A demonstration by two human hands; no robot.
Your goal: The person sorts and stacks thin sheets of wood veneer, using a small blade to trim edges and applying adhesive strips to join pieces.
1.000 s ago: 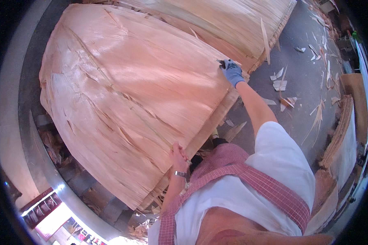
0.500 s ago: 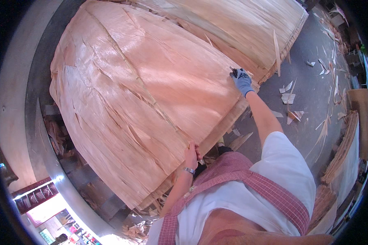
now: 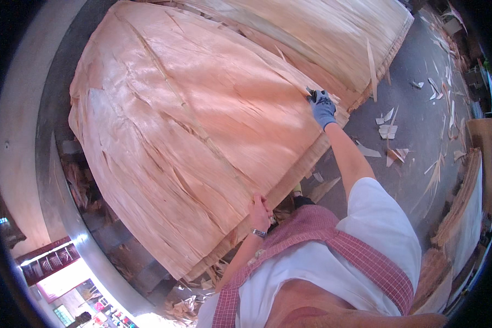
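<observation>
A stack of thin wood veneer sheets (image 3: pixel 218 126), pinkish tan with a rippled top, spreads before me. A long narrow pale strip (image 3: pixel 194 121) runs across the top sheet from the far left toward my left hand. My left hand (image 3: pixel 261 212), bare with a metal watch at the wrist, has its fingers curled closed at the near edge of the top sheet, beside the strip's near end. On the right edge rests my right hand (image 3: pixel 323 108) in a grey-blue glove, closed round a small dark tool (image 3: pixel 310 94) whose exact kind I cannot make out.
A second, paler veneer stack (image 3: pixel 322 38) lies behind, at the upper right. Veneer scraps (image 3: pixel 388 131) litter the grey floor to the right. More stacked sheets (image 3: pixel 459 202) stand at the far right. A grey curved wall or ledge (image 3: pixel 54 164) borders the left.
My left hand has shifted slightly right along the near edge, its fingers still curled. My right hand has barely moved. The view has shifted a little.
</observation>
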